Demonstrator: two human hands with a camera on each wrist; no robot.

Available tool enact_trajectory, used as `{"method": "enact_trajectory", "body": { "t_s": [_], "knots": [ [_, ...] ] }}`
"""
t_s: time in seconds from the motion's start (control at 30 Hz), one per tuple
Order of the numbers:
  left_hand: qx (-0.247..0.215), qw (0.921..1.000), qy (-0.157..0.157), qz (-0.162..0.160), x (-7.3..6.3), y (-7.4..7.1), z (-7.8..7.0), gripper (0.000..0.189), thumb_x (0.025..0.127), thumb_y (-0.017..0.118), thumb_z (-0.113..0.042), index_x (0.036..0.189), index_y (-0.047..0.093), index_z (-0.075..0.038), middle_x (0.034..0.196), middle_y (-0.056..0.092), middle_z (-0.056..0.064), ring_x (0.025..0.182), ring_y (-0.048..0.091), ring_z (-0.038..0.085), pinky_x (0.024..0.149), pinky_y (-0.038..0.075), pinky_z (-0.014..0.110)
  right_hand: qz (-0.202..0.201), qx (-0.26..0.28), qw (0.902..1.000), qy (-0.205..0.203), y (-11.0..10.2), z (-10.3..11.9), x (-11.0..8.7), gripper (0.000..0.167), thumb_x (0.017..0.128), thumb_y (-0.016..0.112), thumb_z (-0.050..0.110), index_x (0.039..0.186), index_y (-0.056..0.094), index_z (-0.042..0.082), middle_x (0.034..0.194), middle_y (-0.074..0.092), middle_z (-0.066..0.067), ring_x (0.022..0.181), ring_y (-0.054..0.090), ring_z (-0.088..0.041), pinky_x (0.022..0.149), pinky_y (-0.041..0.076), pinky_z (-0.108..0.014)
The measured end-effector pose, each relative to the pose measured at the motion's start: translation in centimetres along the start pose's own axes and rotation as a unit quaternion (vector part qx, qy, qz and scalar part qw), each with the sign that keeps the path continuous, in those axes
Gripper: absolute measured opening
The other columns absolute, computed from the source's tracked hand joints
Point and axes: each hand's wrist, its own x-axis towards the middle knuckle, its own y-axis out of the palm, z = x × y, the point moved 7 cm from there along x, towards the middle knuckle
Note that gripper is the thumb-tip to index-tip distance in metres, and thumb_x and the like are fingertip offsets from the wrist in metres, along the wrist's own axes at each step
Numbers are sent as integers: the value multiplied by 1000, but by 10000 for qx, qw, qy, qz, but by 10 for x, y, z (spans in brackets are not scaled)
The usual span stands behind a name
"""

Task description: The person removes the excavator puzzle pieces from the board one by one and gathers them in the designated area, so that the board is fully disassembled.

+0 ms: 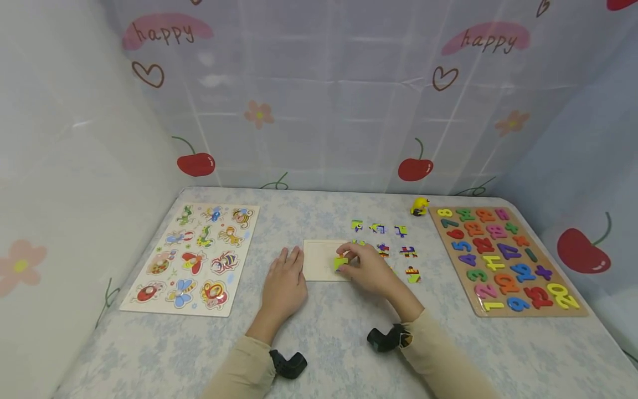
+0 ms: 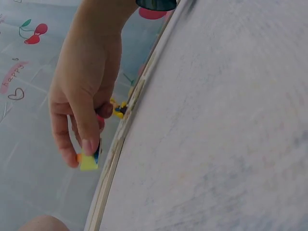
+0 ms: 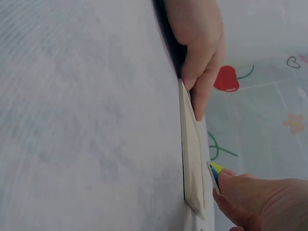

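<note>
A pale wooden puzzle tray point(image 1: 317, 261) with a raised rim lies flat on the table. My left hand point(image 1: 285, 285) rests at the tray's left edge, fingers fairly straight; the right wrist view shows its fingertips touching the tray's end. Over the tray's right part, my right hand point(image 1: 371, 268) pinches a yellow-green jigsaw piece point(image 1: 340, 263) between thumb and fingers. From the right wrist, that piece point(image 3: 215, 169) appears raised and tilted, apart from the tray point(image 3: 193, 159). Loose jigsaw pieces point(image 1: 408, 251) lie spread to the right, some partly hidden behind my right hand.
On the left lies an insect picture board point(image 1: 191, 260). A number board point(image 1: 508, 260) with colourful raised digits lies on the right. A small yellow toy figure point(image 1: 420, 206) stands near the table's back edge. Printed curtains point(image 1: 329, 111) surround the table.
</note>
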Motion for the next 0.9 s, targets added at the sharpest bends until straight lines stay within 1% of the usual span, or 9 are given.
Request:
{"method": "enact_trajectory", "body": {
  "t_s": [0.1,0.27,0.4,0.5,0.73,0.9],
  "knots": [
    [-1,10000,22,-18,0,0,0,51,101,42,-19,151,42,-7,160,37,7,153,23,32,124,20,51,-59,-209,9996,153,-10,-11,-8,29,89,75,20,116,66,22,102,66,2,93,50,-18,76,43,-32],
    [7,10000,-14,19,0,1,0,51,102,41,-19,152,41,-8,160,36,6,153,22,31,125,19,50,-163,-462,9984,291,-21,-29,-16,30,89,74,20,117,66,21,105,66,0,96,52,-20,76,44,-33],
    [-8,10000,-22,18,0,1,1,52,101,42,-19,152,41,-8,160,36,7,153,21,31,125,19,50,-171,-546,9971,499,-23,-39,-19,27,89,75,22,115,66,24,104,65,0,97,53,-19,76,45,-33],
    [-19,10000,-18,15,0,0,1,52,101,42,-19,151,41,-8,160,36,7,153,22,31,125,19,50,-205,-669,9959,571,-21,-42,-20,27,89,75,24,114,65,26,102,65,1,95,51,-18,75,44,-32],
    [-45,10000,-9,28,0,0,0,52,101,42,-19,152,41,-8,160,35,7,153,21,31,125,18,50,-518,-1145,9919,199,-21,-37,-21,28,85,79,24,110,68,22,99,66,5,93,48,-18,78,42,-34],
    [-41,10000,-33,25,0,0,-1,51,102,42,-20,152,41,-8,160,35,6,153,21,30,125,18,50,-606,-1413,9880,115,-23,-34,-21,28,84,80,27,110,70,22,99,65,6,92,48,-18,79,43,-35]
  ]
}}
